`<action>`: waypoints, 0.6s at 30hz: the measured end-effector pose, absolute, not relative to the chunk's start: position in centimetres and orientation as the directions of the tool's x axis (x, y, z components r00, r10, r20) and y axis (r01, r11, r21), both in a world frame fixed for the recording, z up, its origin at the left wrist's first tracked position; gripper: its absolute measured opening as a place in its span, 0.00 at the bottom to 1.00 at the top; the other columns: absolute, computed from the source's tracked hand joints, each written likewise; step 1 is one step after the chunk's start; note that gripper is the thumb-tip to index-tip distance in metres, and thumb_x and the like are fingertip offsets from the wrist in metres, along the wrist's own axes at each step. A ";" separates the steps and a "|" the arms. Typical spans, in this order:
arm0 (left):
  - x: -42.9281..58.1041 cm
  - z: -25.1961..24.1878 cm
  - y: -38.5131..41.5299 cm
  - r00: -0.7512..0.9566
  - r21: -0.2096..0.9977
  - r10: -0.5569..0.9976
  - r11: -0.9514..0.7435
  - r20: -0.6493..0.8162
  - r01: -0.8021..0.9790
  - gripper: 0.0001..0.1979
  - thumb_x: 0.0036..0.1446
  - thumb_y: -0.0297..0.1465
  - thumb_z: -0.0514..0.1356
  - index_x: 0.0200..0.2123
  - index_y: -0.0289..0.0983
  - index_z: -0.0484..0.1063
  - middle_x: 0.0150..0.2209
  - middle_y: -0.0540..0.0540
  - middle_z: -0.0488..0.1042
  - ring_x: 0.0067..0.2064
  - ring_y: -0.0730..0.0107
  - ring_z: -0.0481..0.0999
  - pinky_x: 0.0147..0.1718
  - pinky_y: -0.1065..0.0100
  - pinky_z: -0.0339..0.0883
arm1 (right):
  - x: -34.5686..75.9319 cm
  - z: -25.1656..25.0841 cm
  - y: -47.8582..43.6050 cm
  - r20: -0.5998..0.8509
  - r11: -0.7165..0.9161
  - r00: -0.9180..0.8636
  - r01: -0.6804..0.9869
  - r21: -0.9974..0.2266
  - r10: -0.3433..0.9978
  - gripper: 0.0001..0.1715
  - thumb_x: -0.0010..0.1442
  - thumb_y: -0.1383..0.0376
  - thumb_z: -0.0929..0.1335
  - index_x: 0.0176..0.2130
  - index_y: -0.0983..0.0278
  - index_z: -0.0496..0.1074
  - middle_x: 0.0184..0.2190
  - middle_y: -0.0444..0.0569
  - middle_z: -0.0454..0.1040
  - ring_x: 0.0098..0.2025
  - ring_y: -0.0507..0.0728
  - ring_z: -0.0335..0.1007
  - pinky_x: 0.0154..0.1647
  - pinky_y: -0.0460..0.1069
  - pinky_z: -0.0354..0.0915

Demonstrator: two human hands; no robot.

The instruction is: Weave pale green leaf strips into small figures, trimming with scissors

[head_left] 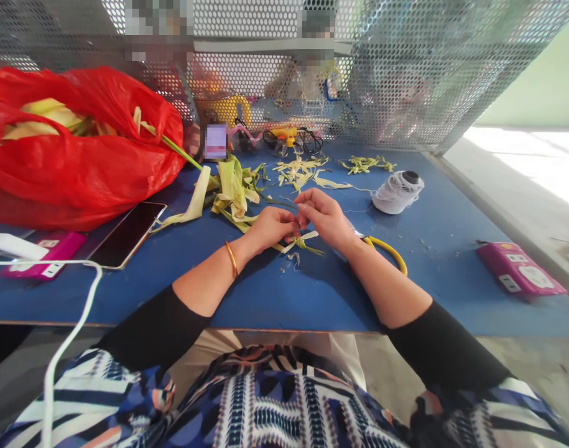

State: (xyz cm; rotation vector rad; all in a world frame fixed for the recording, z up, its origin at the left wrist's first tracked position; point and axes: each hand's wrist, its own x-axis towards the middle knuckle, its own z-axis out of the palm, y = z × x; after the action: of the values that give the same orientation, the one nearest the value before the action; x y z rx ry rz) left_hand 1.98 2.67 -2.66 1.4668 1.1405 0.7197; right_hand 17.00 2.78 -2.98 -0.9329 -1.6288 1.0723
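Note:
My left hand [275,228] is closed, its thumb and fingers pinching a small knotted piece of corn husk [303,242] just above the table. Close beside it, my right hand [326,216] has its fingertips pressed together; whatever thin thing they grip is too small to make out. A cone of white thread [398,193] stands to the right, with a loose strand running toward my hands. Partly under my right forearm lie scissors with a yellow handle [391,252]. Larger pale green husks [232,190] lie beyond my left hand.
A red plastic bag [125,162] of husks fills the left, near a phone [128,236] and a white cable [69,348]. Torn husk strips [300,171] and knotted pieces [367,164] lie toward the perforated metal screen [265,74]. A magenta box [520,269] sits right.

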 end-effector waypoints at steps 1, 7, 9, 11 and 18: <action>1.9 -2.6 2.7 0.375 0.961 0.915 0.048 -0.151 0.271 0.09 0.52 0.22 0.61 0.21 0.33 0.73 0.19 0.52 0.73 0.19 0.81 0.66 0.22 0.76 0.59 | 17.0 -3.0 2.8 0.290 0.323 -0.263 0.089 -0.942 0.920 0.05 0.58 0.63 0.65 0.36 0.61 0.64 0.18 0.36 0.68 0.20 0.49 0.65 0.26 0.47 0.64; 1.7 -2.7 2.9 0.448 0.965 0.879 0.048 -0.164 0.258 0.06 0.50 0.25 0.64 0.22 0.33 0.73 0.20 0.51 0.73 0.22 0.78 0.69 0.23 0.74 0.61 | 17.1 -3.1 3.0 0.291 0.317 -0.235 0.080 -0.945 0.927 0.04 0.59 0.63 0.65 0.35 0.61 0.64 0.20 0.38 0.70 0.21 0.48 0.65 0.27 0.47 0.65; 1.7 -2.8 2.9 0.446 0.965 0.880 0.052 -0.166 0.257 0.04 0.49 0.24 0.65 0.23 0.33 0.74 0.20 0.51 0.74 0.22 0.77 0.70 0.24 0.74 0.62 | 17.0 -3.2 3.1 0.289 0.316 -0.223 0.094 -0.944 0.931 0.03 0.59 0.64 0.65 0.35 0.61 0.64 0.21 0.38 0.71 0.23 0.49 0.66 0.29 0.47 0.66; 1.7 -2.8 2.9 0.440 0.966 0.882 0.055 -0.166 0.254 0.04 0.49 0.25 0.65 0.24 0.33 0.75 0.21 0.50 0.74 0.23 0.76 0.72 0.25 0.73 0.63 | 16.9 -3.2 3.2 0.279 0.305 -0.215 0.097 -0.947 0.936 0.03 0.58 0.64 0.65 0.35 0.61 0.65 0.23 0.39 0.72 0.25 0.49 0.68 0.32 0.47 0.67; 2.0 -2.6 2.7 0.389 0.976 0.904 0.112 -0.178 0.186 0.05 0.54 0.23 0.61 0.26 0.33 0.74 0.22 0.50 0.75 0.21 0.79 0.70 0.23 0.75 0.60 | 18.7 -2.1 3.6 0.133 0.167 -0.119 0.356 -0.919 0.984 0.07 0.50 0.68 0.69 0.34 0.64 0.71 0.27 0.42 0.73 0.23 0.49 0.67 0.28 0.47 0.65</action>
State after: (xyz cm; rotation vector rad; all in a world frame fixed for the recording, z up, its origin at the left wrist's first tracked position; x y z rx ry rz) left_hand 1.99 2.72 -2.58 1.3805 1.0728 0.7129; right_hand 18.70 3.64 -2.10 -1.3103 -1.6193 0.9591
